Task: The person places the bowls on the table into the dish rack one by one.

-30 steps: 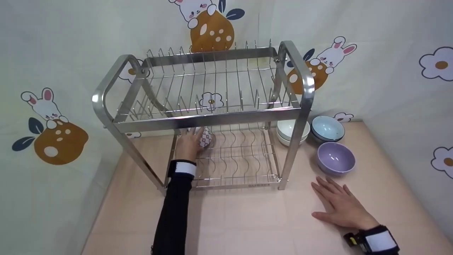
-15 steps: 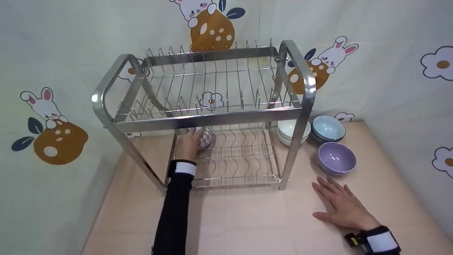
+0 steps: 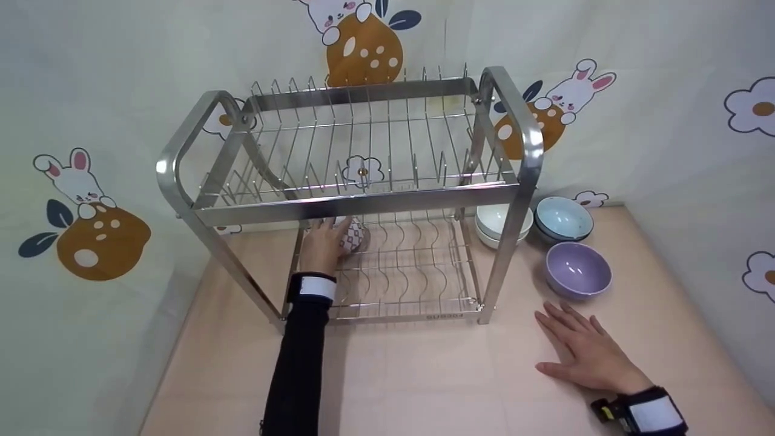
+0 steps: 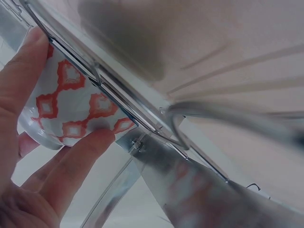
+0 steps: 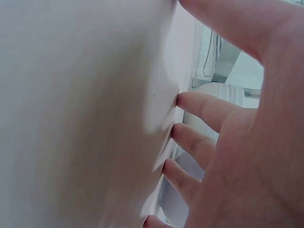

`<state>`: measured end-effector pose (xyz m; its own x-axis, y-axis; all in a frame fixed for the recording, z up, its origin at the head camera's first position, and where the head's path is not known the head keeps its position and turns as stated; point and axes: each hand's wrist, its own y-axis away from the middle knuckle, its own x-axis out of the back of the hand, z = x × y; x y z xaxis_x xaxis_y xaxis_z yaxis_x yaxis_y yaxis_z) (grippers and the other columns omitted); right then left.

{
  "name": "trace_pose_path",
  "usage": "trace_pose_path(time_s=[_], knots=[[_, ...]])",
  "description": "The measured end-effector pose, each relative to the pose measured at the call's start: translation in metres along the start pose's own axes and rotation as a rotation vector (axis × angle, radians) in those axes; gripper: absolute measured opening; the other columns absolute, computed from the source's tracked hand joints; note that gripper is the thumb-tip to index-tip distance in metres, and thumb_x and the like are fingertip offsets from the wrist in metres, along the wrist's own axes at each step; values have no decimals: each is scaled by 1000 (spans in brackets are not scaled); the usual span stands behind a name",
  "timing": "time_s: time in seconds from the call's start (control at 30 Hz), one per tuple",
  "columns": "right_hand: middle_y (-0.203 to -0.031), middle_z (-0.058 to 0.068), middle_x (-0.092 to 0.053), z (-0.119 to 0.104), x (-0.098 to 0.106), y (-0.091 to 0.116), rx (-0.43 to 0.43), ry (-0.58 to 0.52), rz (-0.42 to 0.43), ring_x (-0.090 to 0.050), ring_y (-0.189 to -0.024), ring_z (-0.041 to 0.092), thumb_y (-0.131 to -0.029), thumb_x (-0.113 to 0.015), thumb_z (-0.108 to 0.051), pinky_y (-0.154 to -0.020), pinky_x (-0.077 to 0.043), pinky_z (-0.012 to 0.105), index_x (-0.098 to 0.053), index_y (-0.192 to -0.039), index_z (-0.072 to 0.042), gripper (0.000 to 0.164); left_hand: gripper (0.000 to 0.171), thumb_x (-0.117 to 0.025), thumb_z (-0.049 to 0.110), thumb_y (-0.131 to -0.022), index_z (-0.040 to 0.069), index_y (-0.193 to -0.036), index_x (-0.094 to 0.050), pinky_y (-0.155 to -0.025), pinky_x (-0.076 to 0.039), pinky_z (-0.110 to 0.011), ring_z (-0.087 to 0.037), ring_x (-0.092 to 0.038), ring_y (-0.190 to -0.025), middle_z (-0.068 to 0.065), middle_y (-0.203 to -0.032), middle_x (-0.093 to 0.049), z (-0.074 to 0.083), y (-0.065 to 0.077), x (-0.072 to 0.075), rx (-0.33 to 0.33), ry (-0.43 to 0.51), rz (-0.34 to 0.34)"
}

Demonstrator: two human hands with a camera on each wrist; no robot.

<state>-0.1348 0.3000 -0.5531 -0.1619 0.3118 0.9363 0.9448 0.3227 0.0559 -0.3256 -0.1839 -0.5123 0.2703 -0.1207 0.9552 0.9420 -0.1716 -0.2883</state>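
Observation:
My left hand reaches under the upper tier of a steel dish rack. It holds a white bowl with a red diamond pattern at the left end of the lower tier. In the left wrist view, thumb and fingers spread around the outside of the patterned bowl, whose rim lies against the rack wires with its foot facing away from them. My right hand rests on the table with fingers spread, just in front of a purple bowl, and holds nothing.
Right of the rack stand stacked white bowls, partly behind its right post, and light blue bowls stacked beside them. Wavy wire dividers run across the lower tier. A printed cloth hangs around the table.

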Motion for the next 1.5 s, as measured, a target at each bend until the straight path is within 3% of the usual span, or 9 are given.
trace_pose_path(time_s=[0.3, 0.63, 0.77, 0.93, 0.97, 1.03, 1.23, 1.37, 1.5], knots=[[-165, 17, -37, 1, -2, -2, -3, -21, -9, -28, -152, 48, -82, -75, -65, -117, -17, 79, -49, -155, -13, 93, 76, -87, 27, -79, 25, -149, -56, -105, -55, -53, -42, -53, -136, -17, -146, -57, -1, 1, 3, 9, -44, -24], [-165, 16, -38, 3, -2, 1, -1, -13, -2, -27, -153, 47, -82, -75, -66, -116, -18, 79, -49, -155, -14, 93, 73, -90, 28, -79, 27, -146, -61, -104, -53, -57, -42, -52, -137, -15, -150, -55, -3, 3, 0, -1, 85, 33], [-166, 15, -38, 4, -2, 1, -4, -15, -3, -27, -153, 46, -82, -75, -66, -117, -18, 78, -49, -155, -15, 92, 69, -87, 37, -82, 30, -145, -62, -96, -58, -56, -42, -55, -132, -17, -148, -58, -4, 4, 6, -7, 87, 46], [-166, 15, -37, 5, -3, 0, -2, -14, -10, -27, -153, 46, -82, -74, -67, -117, -17, 78, -49, -155, -16, 93, 65, -81, 50, -83, 29, -142, -63, -79, -63, -50, -39, -66, -112, -15, -136, -66, 3, 10, 28, -49, -4, 119], [-166, 15, -37, 5, -3, 0, -1, -13, -9, -27, -153, 46, -82, -74, -67, -117, -18, 78, -49, -155, -16, 93, 66, -80, 52, -83, 28, -142, -63, -73, -62, -48, -36, -67, -104, -14, -132, -68, 7, 13, 33, -69, -12, 136], [-166, 15, -37, 5, -4, 0, -2, -11, -10, -27, -153, 46, -82, -74, -67, -117, -17, 78, -49, -155, -16, 93, 66, -77, 56, -84, 28, -141, -62, -75, -62, -47, -33, -68, -103, -11, -128, -68, 17, 21, 43, -121, -18, 159], [-166, 15, -36, 6, -3, 2, -14, -9, -14, -26, -153, 46, -82, -74, -67, -118, -17, 77, -48, -155, -15, 93, 62, -71, 60, -87, 28, -139, -63, -67, -62, -33, -26, -69, -112, -1, -124, -68, 63, 58, 62, -377, 56, 173], [-166, 16, -36, 4, -2, 2, -19, -11, -15, -26, -154, 46, -82, -74, -67, -118, -17, 77, -49, -155, -15, 93, 57, -70, 58, -88, 28, -136, -66, -69, -61, -25, -21, -70, -110, 2, -120, -71, 96, 90, 64, -545, 108, 168], [-166, 16, -36, 3, -1, 0, -17, -12, -21, -26, -153, 47, -82, -74, -67, -118, -17, 77, -48, -155, -15, 93, 57, -67, 60, -91, 29, -138, -65, -81, -63, -30, -20, -69, -111, 3, -120, -72, 118, 126, 56, -654, 148, 110]])
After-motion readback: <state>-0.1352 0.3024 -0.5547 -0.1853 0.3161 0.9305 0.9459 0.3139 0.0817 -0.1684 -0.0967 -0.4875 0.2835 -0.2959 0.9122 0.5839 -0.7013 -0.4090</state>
